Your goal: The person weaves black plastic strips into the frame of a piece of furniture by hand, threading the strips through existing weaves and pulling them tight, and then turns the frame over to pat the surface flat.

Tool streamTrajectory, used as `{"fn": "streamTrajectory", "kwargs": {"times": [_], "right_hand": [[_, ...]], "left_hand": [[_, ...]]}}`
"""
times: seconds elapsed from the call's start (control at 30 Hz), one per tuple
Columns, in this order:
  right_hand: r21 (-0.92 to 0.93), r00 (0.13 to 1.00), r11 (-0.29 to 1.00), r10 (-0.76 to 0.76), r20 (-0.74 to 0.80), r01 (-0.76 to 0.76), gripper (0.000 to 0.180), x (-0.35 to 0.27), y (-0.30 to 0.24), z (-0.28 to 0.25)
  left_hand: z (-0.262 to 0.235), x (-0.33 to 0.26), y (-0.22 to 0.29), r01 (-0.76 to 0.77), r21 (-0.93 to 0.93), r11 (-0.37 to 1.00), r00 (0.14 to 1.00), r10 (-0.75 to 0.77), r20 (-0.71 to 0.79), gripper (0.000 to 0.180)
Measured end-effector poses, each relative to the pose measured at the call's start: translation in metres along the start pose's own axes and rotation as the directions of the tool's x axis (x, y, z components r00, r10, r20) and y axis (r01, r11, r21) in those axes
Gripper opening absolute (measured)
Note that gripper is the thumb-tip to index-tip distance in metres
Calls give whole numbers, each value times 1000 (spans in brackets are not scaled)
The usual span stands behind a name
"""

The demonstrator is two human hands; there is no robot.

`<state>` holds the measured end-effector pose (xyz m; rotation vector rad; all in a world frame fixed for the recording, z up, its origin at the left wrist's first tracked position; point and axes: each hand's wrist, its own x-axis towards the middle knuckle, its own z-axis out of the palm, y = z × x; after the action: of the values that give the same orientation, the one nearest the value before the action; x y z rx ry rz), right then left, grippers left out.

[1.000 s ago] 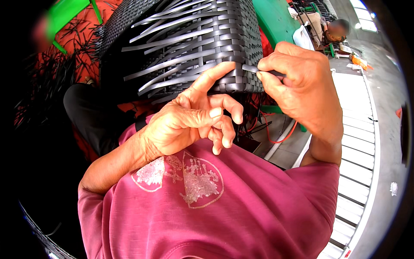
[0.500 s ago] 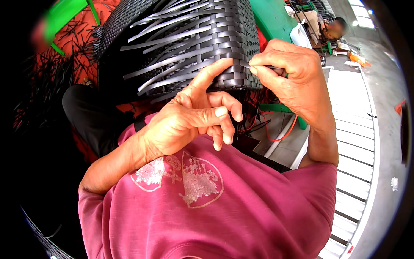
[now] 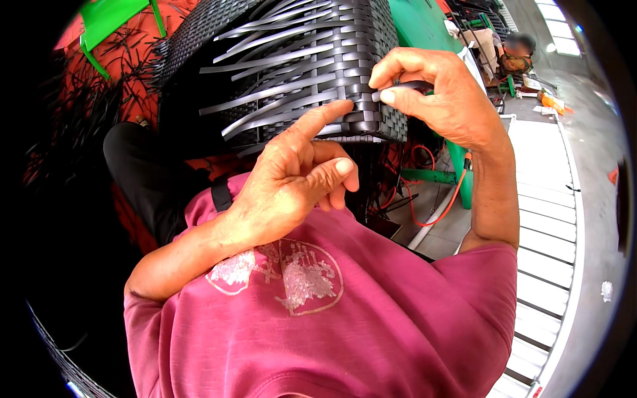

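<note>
A black woven wicker piece stands in front of me, with loose flat strips sticking out to its left. Close to its near right corner, my right hand pinches a flat black strip between thumb and forefinger. Something dark and curved also shows inside that hand; whether it is the same strip I cannot tell. My left hand holds nothing. Its forefinger reaches out to the weave just left of the strip, while the other fingers bend loosely over my shirt.
A green table lies beyond the weave. A green stool stands far left on a red floor cover strewn with strip scraps. An orange-red cable hangs by a green leg. White slats run along the right. Another person sits far right.
My right hand has shifted slightly up and left, its thumb now over the strip at the corner. My left fingers have curled in more, and the forefinger has slid slightly down-left.
</note>
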<state>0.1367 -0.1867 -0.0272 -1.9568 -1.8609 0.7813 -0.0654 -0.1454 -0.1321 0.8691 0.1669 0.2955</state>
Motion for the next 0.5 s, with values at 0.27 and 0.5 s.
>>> {"fn": "streamTrajectory", "kwargs": {"times": [0.27, 0.5], "right_hand": [[-9, 999, 1000, 13, -47, -14, 8, -4, 8, -1], [49, 993, 996, 80, -87, -76, 7, -12, 10, 4]], "left_hand": [[-10, 16, -12, -192, 222, 956, 865, 272, -421, 17], [-20, 19, -3, -218, 352, 910, 895, 331, -301, 19]]}}
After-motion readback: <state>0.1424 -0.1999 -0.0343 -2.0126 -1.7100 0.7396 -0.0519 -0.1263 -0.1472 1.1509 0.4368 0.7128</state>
